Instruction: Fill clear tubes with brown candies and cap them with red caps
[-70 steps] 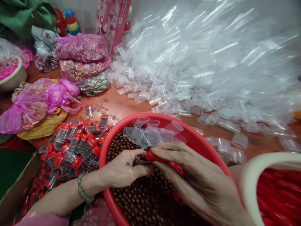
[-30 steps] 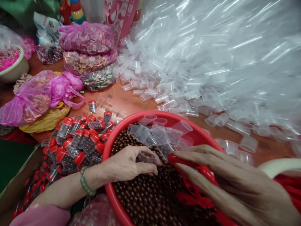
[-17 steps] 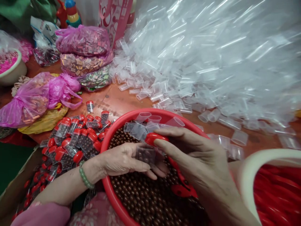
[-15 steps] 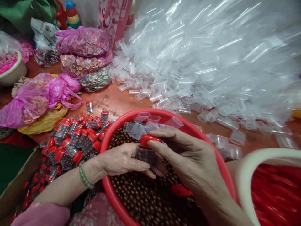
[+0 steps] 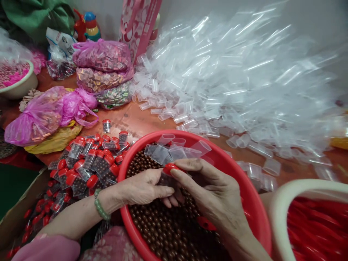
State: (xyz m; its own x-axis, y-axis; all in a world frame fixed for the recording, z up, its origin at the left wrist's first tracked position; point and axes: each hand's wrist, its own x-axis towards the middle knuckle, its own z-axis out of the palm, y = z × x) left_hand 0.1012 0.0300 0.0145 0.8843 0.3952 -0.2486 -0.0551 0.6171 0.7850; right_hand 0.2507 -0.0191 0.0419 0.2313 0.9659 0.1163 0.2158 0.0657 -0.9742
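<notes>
Over a red basin [image 5: 123, 221] of small brown balls [image 5: 163, 232], my left hand [image 5: 144, 188] is closed around a clear plastic container [image 5: 165, 178] with dark contents. My right hand [image 5: 214, 195] pinches a red cap [image 5: 170, 168] at the container's top; whether it is fully seated cannot be made out. Several empty clear tubes [image 5: 160, 154] lie inside the basin at its far side. A red piece [image 5: 206, 223] rests on the balls, partly behind my right wrist. To the left is a heap of filled, red-capped containers [image 5: 92, 159].
A large pile of clear tubes [image 5: 195, 94] covers the table's back right. At lower right stands a cream tub [image 5: 280, 214] with red pieces. Pink plastic bags [image 5: 35, 116] and stacked bags of small packets [image 5: 103, 56] sit back left. A cardboard box edge [image 5: 19, 199] borders the heap.
The red cap and container have tilted, with my right fingers pressing lower on the cap. The whole view has shifted slightly.
</notes>
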